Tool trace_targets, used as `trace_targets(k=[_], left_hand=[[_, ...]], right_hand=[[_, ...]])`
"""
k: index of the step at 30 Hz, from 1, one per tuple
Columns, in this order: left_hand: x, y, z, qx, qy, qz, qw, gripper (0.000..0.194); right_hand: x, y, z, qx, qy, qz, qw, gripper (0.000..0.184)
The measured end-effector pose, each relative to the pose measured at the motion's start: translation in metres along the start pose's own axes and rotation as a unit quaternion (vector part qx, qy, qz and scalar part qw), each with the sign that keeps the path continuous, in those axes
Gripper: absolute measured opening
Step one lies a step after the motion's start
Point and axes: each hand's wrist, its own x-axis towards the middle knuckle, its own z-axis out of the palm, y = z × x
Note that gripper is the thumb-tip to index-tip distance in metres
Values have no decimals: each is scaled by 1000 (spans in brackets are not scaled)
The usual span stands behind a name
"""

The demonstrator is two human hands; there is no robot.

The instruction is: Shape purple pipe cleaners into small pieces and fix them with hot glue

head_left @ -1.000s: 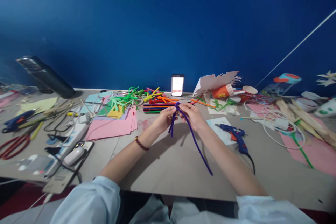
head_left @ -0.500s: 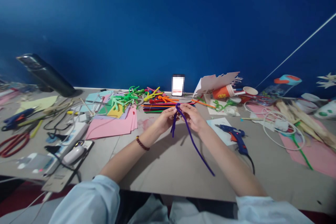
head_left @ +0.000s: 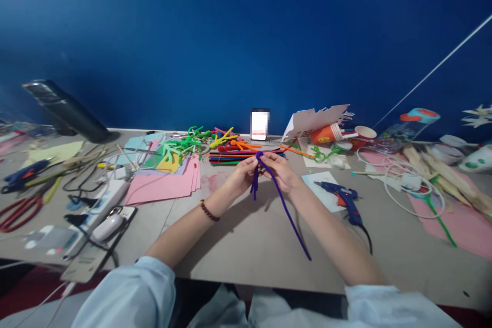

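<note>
Purple pipe cleaners (head_left: 285, 206) hang between my two hands above the table, bunched into a small knot at the top. One long end slants down to the right, and a few shorter ends dangle on the left. My left hand (head_left: 245, 174) pinches the bunch from the left, its fingers closed. From the other side my right hand (head_left: 281, 170) grips it by the knot, fingertips nearly meeting those of the left. Just behind the hands lies a stack of colored pipe cleaners (head_left: 226, 158). How the knot is wound is too small to make out.
A blue glue gun (head_left: 344, 197) rests on pale paper right of my hands. Pink paper sheets (head_left: 161, 187) and green bent pipe cleaners (head_left: 180, 147) lie left. A lit phone (head_left: 260, 125) leans against the wall. A power strip (head_left: 100, 210) and scissors (head_left: 23, 212) are far left.
The long purple end has swung slightly to the left. Both hands keep their hold on the bunch in nearly the same spot.
</note>
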Motion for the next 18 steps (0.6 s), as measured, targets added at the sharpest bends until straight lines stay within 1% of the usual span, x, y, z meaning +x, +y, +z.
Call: trace_targets(k=[4,9,12,15,17,18], left_hand=[[1,3,0,17,0,7,1000,26],[3,2,-3,34,-3,14,999,25],[3,0,-4,34,-5,10,999,24],[3,-1,-6,27,1,0,1000,24],[4,-1,-7,16,12,1,1000,24],[5,-1,-8,12,18,7,1000,25]], right_hand=[[0,-1,-2,23,22,27,999,24],[2,0,-4,39,53,40,997,24],[3,0,-4,39,50,47,997,22],[2,-3,-2,4,69,25,997,23],[0,-6,-1,-40,81,4,996,25],[-1,-8,0,-69,76,-2,995,26]])
